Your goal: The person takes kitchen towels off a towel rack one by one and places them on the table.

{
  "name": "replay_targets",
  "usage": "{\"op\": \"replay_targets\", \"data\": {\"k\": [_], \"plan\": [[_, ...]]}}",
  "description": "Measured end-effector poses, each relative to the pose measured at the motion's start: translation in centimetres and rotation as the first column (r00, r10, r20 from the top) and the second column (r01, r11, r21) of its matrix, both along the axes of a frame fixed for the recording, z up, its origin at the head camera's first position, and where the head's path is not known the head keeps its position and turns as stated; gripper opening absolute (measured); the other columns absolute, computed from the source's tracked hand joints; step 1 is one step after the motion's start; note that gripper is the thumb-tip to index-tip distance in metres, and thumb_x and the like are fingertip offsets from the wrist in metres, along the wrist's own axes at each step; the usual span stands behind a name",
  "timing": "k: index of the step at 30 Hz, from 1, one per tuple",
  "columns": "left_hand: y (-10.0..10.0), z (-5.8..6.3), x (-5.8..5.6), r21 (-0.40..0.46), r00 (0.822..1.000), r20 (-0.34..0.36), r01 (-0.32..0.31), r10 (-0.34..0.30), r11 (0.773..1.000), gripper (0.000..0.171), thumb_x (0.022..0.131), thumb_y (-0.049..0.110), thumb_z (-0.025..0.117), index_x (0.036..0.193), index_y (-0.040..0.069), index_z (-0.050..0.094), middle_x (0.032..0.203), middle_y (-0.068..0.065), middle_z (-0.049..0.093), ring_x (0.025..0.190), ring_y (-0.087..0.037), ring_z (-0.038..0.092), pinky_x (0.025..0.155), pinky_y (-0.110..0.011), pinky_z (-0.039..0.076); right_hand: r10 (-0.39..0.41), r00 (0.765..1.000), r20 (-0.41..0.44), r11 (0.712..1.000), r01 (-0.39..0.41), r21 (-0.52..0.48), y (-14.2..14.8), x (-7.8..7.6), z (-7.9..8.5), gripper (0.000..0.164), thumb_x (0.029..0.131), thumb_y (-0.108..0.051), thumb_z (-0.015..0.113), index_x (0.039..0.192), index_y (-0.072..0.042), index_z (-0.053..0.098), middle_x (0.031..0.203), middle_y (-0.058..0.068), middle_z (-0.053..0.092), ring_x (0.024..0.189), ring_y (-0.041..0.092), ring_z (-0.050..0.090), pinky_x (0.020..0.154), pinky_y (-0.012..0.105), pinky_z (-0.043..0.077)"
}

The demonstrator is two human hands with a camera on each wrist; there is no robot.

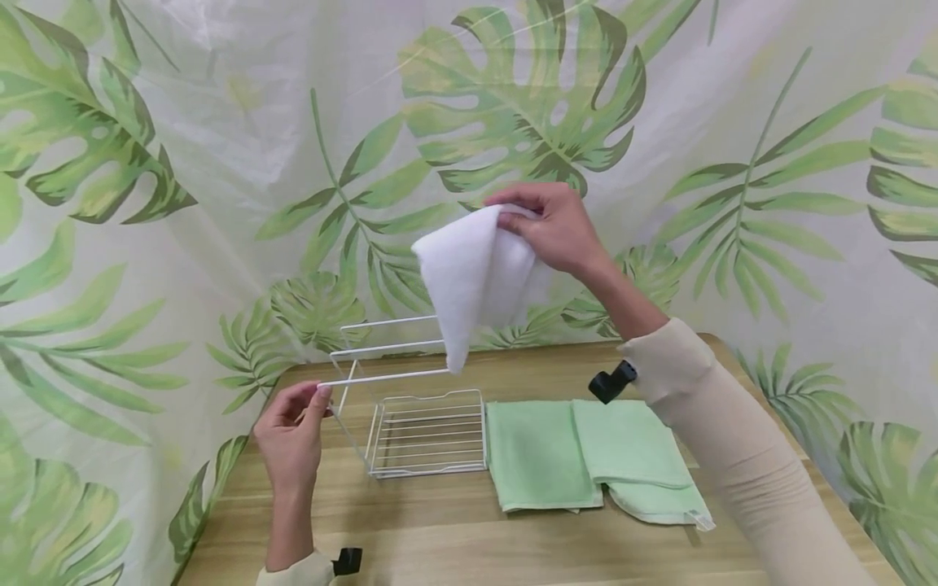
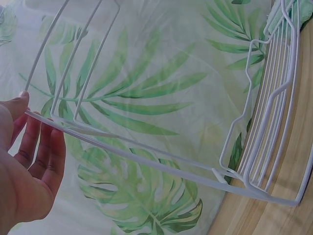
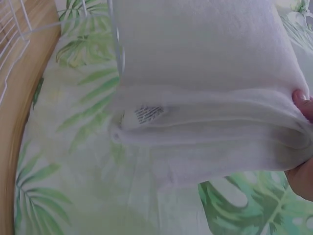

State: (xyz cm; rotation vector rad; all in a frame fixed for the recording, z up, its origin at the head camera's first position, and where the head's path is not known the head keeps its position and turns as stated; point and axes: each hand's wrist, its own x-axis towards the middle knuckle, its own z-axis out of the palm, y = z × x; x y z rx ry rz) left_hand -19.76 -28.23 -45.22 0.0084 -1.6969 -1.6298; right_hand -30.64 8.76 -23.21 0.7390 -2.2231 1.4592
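My left hand (image 1: 293,439) pinches the near upper corner of a white wire rack (image 1: 388,378) between thumb and fingers. The rack has several upper rails and a low wire basket resting on the table. In the left wrist view, the thumb of my left hand (image 2: 29,166) lies on the end of the rack's side wire (image 2: 181,175). My right hand (image 1: 553,228) grips a folded white towel (image 1: 469,268) by its top edge, above the rack. The towel hides the right ends of the rails; whether it touches them, I cannot tell. A printed label (image 3: 148,114) shows between its folds.
Right of the rack lie a folded green towel (image 1: 542,456) and a lighter green one (image 1: 633,443) with a small white tag (image 1: 701,521). The wooden table (image 1: 440,545) ends at a leaf-patterned curtain (image 1: 220,106) behind. Black wrist mounts (image 1: 612,382) stick out from the sleeves.
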Motion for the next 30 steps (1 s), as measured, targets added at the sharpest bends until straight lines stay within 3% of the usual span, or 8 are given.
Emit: {"op": "replay_targets", "data": {"k": [8,14,25,30], "plan": [[0.0,0.0,0.1,-0.009,1.000,-0.011,-0.001,0.001,1.000,0.021,0.094,0.000,0.081,0.104,-0.016,0.072,0.079,0.005,0.073,0.068,-0.004,0.071,0.062,-0.015,0.062,-0.066,0.997,0.034,0.996,0.064,0.063,4.8,0.9,-1.4,0.017,0.100,-0.008,0.076,0.116,-0.008,0.083,0.120,0.015,0.080,0.087,0.004,0.072,0.068,0.018,0.060],[0.0,0.0,0.1,-0.009,1.000,-0.016,0.006,-0.006,1.000,0.021,0.094,0.000,0.080,0.105,-0.016,0.072,0.080,0.005,0.074,0.068,-0.004,0.071,0.062,-0.014,0.062,-0.099,0.995,0.021,0.988,0.095,0.118,8.2,1.8,-2.6,0.018,0.101,-0.006,0.074,0.117,-0.005,0.082,0.120,0.017,0.079,0.086,-0.001,0.069,0.068,0.016,0.058],[0.1,-0.1,0.1,0.006,0.999,-0.041,0.030,-0.029,1.000,0.020,0.094,-0.002,0.080,0.104,-0.018,0.071,0.080,0.004,0.074,0.069,-0.005,0.071,0.062,-0.016,0.063,-0.217,0.974,0.056,0.961,0.203,0.189,14.1,3.1,-4.4,0.020,0.099,-0.009,0.078,0.119,-0.006,0.082,0.114,-0.002,0.081,0.085,-0.004,0.067,0.064,0.015,0.057],[0.0,-0.2,0.1,0.022,0.997,-0.063,0.043,-0.041,0.999,0.020,0.094,-0.004,0.079,0.104,-0.019,0.070,0.080,0.003,0.074,0.069,-0.005,0.070,0.062,-0.015,0.063,-0.246,0.965,0.088,0.949,0.221,0.224,16.6,3.5,-5.6,0.023,0.100,-0.011,0.077,0.122,-0.006,0.081,0.110,-0.022,0.077,0.085,-0.007,0.065,0.065,0.014,0.056]]}}
